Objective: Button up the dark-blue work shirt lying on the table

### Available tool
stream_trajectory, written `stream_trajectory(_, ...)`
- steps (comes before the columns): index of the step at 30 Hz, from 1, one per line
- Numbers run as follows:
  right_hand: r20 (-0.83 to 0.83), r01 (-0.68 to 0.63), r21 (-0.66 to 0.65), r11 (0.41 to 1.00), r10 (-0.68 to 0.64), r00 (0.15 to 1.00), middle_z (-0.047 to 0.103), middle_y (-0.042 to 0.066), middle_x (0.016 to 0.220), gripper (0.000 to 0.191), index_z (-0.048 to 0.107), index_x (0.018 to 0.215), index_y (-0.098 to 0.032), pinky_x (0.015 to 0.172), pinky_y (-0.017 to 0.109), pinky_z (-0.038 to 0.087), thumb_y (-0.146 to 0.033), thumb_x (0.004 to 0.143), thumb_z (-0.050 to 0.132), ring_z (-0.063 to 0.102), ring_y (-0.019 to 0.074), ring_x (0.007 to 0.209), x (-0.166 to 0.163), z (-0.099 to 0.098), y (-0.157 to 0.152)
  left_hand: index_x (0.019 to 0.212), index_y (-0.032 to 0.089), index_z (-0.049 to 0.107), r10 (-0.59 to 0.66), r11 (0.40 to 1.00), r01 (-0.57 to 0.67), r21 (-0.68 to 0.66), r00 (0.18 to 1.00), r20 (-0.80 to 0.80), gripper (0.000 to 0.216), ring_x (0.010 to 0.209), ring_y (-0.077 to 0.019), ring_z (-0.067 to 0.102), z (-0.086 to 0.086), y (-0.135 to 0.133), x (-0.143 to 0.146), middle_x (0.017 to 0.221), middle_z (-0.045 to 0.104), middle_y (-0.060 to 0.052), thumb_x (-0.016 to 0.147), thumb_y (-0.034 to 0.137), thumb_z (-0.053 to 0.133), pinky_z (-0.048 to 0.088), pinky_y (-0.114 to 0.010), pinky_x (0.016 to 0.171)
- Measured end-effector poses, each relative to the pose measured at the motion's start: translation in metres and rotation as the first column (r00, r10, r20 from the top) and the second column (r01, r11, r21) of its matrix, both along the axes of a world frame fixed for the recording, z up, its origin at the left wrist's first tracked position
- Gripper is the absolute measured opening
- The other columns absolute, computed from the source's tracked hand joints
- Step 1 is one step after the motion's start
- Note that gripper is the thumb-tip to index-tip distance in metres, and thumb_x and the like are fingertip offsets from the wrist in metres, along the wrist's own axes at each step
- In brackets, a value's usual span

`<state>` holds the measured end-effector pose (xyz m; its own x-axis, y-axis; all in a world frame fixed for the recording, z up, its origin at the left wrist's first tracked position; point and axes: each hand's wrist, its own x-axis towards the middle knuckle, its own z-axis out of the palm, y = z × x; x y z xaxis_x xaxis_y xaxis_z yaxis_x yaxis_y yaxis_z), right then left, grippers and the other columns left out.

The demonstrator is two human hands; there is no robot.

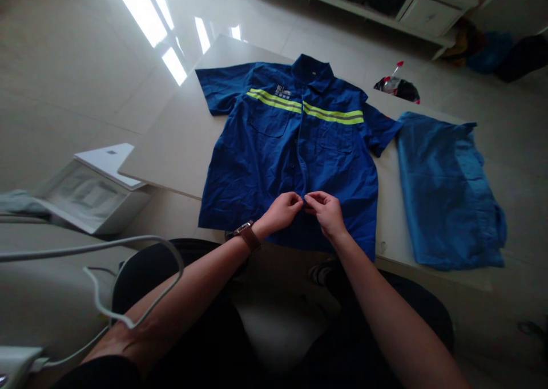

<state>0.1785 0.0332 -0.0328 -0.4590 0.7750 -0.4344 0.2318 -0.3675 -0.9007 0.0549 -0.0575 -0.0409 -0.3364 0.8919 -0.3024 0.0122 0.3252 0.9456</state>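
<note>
A dark blue short-sleeved work shirt (pixel 265 155) lies spread out front side up, its collar pointing away from me. Yellow and grey reflective bands cross its chest, with white lettering above the band on the left. Both hands meet at the lower part of its front button edge. My left hand (pixel 285 209) is closed, pinching the cloth with thumb and fingers. Close beside it, my right hand (pixel 324 209) pinches the same edge. Whatever button lies between the fingertips is hidden. A watch with a brown strap (pixel 248 235) is on my left wrist.
The shirt rests on a low pale table (pixel 171 144). A folded lighter blue garment (pixel 445 189) lies at its right end. On the floor at left stands a white box (pixel 94 189). A white cable (pixel 141 239) loops over my left forearm. A cabinet (pixel 428 15) stands at the back.
</note>
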Motion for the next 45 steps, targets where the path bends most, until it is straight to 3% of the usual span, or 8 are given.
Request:
stream_trajectory(7,0.101,0.01,0.219,0.976,-0.033,0.994,0.065,0.0,0.07,0.027,0.062,0.08,-0.02,0.058,0.03,0.056,-0.034,0.061,0.075,0.062,0.0168,0.063,0.002,0.0,0.003,0.08,0.017,0.057,0.07,0.996,-0.073,-0.045,0.996,-0.056,0.009,0.065,-0.0121,0.051,-0.002,-0.001,0.001,0.071,0.058,0.002,0.089,0.017,0.054,0.039,-0.023,0.062)
stream_trajectory(12,0.19,-0.035,0.507,0.861,-0.072,0.979,0.061,0.0,0.074,0.008,0.056,0.077,-0.023,0.062,0.029,0.051,-0.027,0.07,0.058,0.058,0.0168,0.066,0.005,0.008,0.003,0.077,0.018,0.055,0.199,0.952,-0.192,-0.238,0.98,0.005,0.012,0.058,-0.013,0.056,-0.009,0.002,-0.006,0.063,0.058,0.001,0.088,0.017,0.052,0.039,-0.024,0.055)
stream_trajectory(16,0.265,-0.209,0.604,0.769,0.053,0.963,0.064,0.003,0.077,0.015,0.065,0.075,-0.021,0.067,0.03,0.048,-0.022,0.076,0.05,0.058,0.0172,0.067,0.006,0.017,-0.003,0.084,0.016,0.059,0.273,0.955,-0.245,-0.167,0.946,0.176,0.009,0.06,-0.0111,0.056,-0.005,0.004,-0.008,0.068,0.06,0.002,0.08,0.017,0.067,0.043,-0.022,0.057)
stream_trajectory(25,0.401,-0.38,0.633,0.675,0.134,0.906,0.058,0.002,0.078,0.018,0.062,0.074,-0.021,0.064,0.03,0.044,-0.037,0.079,0.067,0.055,0.0168,0.068,0.004,0.012,-0.007,0.08,0.012,0.073,0.113,0.994,-0.094,-0.063,0.89,0.441,0.023,0.075,-0.0138,0.066,0.016,0.002,-0.005,0.084,0.072,-0.007,0.07,0.005,0.053,0.054,-0.028,0.074)
stream_trajectory(29,0.377,-0.359,0.6,0.715,0.143,0.915,0.06,0.003,0.077,0.012,0.063,0.073,-0.021,0.067,0.031,0.046,-0.03,0.081,0.063,0.058,0.0175,0.069,0.005,0.007,-0.005,0.087,0.013,0.072,0.153,0.986,-0.148,-0.08,0.987,0.059,0.03,0.075,-0.0158,0.066,0.016,-0.001,-0.022,0.087,0.072,-0.007,0.071,0.003,0.049,0.054,-0.03,0.073)
stream_trajectory(32,0.373,-0.342,0.628,0.699,0.114,0.921,0.059,0.003,0.079,0.012,0.064,0.073,-0.021,0.069,0.032,0.048,-0.028,0.082,0.063,0.059,0.0182,0.071,0.006,0.007,-0.003,0.093,0.016,0.07,0.181,0.975,-0.213,-0.067,0.93,-0.321,0.027,0.081,-0.0175,0.064,0.012,-0.004,-0.036,0.089,0.07,-0.006,0.073,0.004,0.055,0.053,-0.032,0.079)
stream_trajectory(40,0.448,-0.41,0.804,0.431,0.014,0.894,0.061,0.009,0.093,0.012,0.069,0.078,-0.022,0.089,0.044,0.049,-0.014,0.081,0.06,0.054,0.0277,0.098,0.006,0.013,-0.007,0.095,0.017,0.064,-0.072,0.994,0.004,-0.108,0.771,-0.633,0.014,0.089,-0.0221,0.06,-0.014,-0.012,-0.032,0.097,0.062,-0.008,0.083,0.013,0.067,0.051,-0.036,0.086)
stream_trajectory(45,0.447,-0.417,0.738,0.531,0.079,0.891,0.068,0.007,0.085,0.01,0.067,0.082,-0.022,0.085,0.041,0.049,-0.017,0.083,0.059,0.058,0.0261,0.089,0.008,0.01,-0.006,0.093,0.017,0.06,-0.143,0.989,0.064,-0.136,0.675,-0.724,0.006,0.094,-0.0246,0.059,-0.015,-0.012,-0.027,0.1,0.061,-0.012,0.089,0.013,0.059,0.05,-0.037,0.086)
